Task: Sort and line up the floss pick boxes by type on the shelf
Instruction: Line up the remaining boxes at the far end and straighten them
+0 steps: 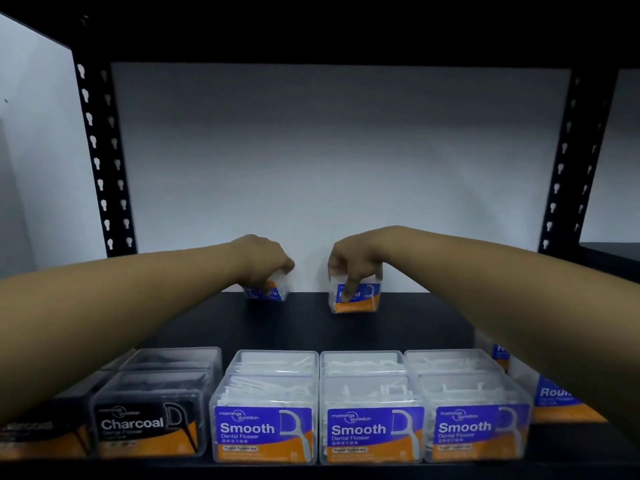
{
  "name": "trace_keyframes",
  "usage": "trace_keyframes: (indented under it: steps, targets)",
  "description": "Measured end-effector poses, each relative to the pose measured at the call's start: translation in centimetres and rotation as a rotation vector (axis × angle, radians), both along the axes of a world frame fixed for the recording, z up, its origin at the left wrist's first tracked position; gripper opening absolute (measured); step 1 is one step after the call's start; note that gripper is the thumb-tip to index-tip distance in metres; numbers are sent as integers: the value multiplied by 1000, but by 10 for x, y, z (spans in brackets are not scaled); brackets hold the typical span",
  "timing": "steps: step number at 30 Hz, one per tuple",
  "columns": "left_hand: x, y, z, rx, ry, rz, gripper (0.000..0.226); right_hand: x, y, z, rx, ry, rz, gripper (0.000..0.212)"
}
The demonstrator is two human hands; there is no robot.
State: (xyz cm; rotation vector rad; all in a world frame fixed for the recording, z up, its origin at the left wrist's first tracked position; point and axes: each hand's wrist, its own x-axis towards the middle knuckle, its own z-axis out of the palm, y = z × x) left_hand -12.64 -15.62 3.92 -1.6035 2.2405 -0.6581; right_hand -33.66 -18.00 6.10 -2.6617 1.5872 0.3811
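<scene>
Two black slotted posts (104,161) frame a pale grey back wall (339,161) above the dark shelf (398,327). Along the front edge stand charcoal boxes (149,414), then three smooth boxes (372,410), side by side. At the rear, the left hand (261,263) has its fingers closed over one round box (268,291); the right hand (356,265) clasps a second round box (356,299) from above.

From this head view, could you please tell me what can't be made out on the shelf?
- Left hand covers its box; label unreadable.
- Right hand: a finger crosses its box's name.
- Right forearm hides most of the Round boxes.
- Leftmost Charcoal box is blurred.
</scene>
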Motion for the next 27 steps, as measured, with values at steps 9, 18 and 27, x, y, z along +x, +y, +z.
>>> trace_keyframes:
  steps: [9,18,27]
  targets:
    - [2,12,1,176,738,-141,41,1,-10,-14,42,-1,-3,41]
    - [2,7,-13,294,609,48,50,-9,-14,-23,126,-119,-19,26]
    - [-26,15,9,283,559,56,42,-22,-3,-9,51,-95,41,29]
